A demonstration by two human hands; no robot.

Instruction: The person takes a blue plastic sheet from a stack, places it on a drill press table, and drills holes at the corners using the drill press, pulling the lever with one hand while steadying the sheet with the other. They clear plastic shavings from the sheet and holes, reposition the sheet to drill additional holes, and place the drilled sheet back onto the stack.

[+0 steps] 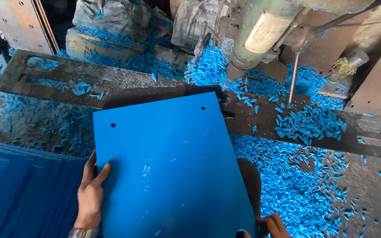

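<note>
The flat blue rectangular plastic sheet (173, 167) is being held on the grey metal drill table (124, 86), its far right corner under the green drill spindle (243, 57). The left hand (90, 194) is being closed on the sheet's left edge; the right hand (272, 225), barely visible, is being curled at its near corner. The sheet is best being kept flat and steady.

Grey sacks (111, 15) rear, cream machine label (265, 31)

Both hands, left hand (90, 194) and right hand (273, 225), hold a blue plastic sheet (173, 167) under the drill press (261, 35).

Two hands (90, 194), one blue sheet (173, 167), two holes (113, 125).
</note>
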